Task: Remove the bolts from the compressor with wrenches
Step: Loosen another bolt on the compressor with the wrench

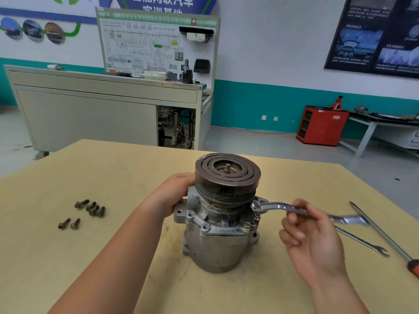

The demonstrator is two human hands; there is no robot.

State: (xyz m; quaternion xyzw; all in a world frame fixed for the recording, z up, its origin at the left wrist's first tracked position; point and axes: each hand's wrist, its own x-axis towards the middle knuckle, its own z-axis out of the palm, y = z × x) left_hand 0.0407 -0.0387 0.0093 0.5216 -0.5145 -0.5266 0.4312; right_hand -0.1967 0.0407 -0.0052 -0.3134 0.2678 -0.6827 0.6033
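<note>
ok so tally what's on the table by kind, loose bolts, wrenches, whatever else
loose bolts: 6
wrenches: 2 (held wrench in the right hand, lying wrench)
screwdriver: 1
compressor: 1
total: 10

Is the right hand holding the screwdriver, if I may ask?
No, the right hand holds a wrench; the screwdriver lies on the table.

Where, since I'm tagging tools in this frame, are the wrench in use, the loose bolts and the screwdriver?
wrench in use (pixel 275 205): head view, on its shank beside the ring end.
loose bolts (pixel 93 210): head view, on a bolt within the cluster.
screwdriver (pixel 378 231): head view, on the middle of its shaft.
</note>
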